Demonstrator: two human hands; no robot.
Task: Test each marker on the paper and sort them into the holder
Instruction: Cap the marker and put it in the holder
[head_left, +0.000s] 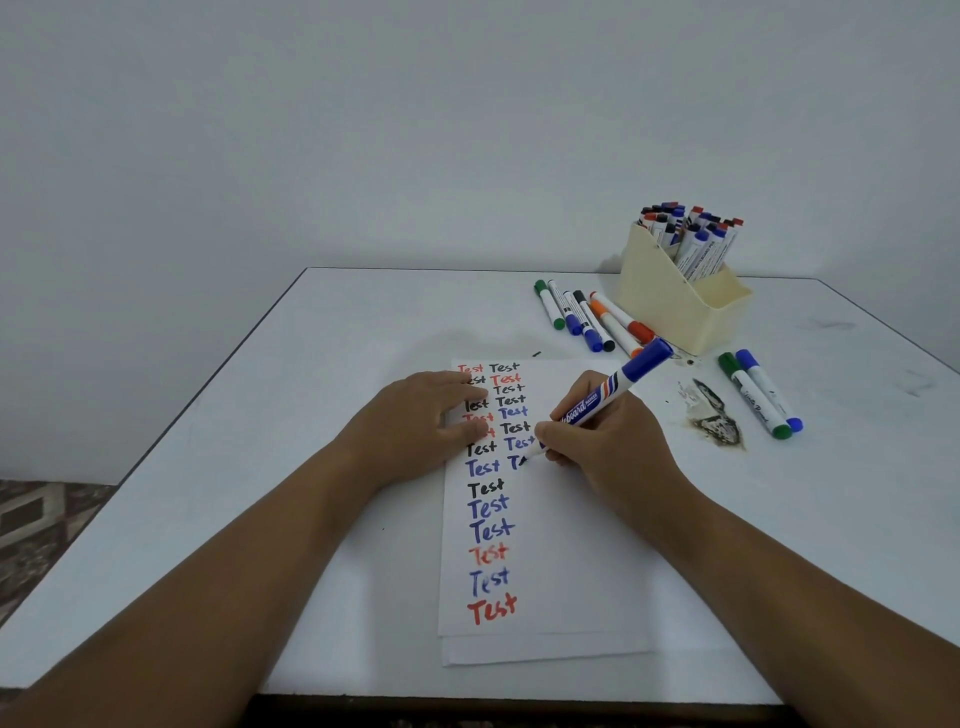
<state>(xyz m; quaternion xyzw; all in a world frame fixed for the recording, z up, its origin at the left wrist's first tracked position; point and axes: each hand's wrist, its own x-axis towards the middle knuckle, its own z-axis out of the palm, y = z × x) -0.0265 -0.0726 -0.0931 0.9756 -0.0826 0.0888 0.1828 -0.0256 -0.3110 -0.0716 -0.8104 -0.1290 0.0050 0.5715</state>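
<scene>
A white paper (561, 561) lies on the table, covered with the word "Test" in red, black and blue. My right hand (608, 441) grips a blue whiteboard marker (602, 400), cap on its back end, tip touching the paper beside a half-written blue word. My left hand (426, 415) presses flat on the paper's upper left, fingers straight. A cream holder (670, 306) at the back right is packed with several markers. Several loose markers (587, 317) lie left of the holder. A green and a blue marker (761, 395) lie to its right front.
The white table (260, 467) has a dark burnt-looking stain (714, 415) between the paper and the two markers on the right. A pale wall stands behind. Patterned floor (41, 525) shows past the table's left edge.
</scene>
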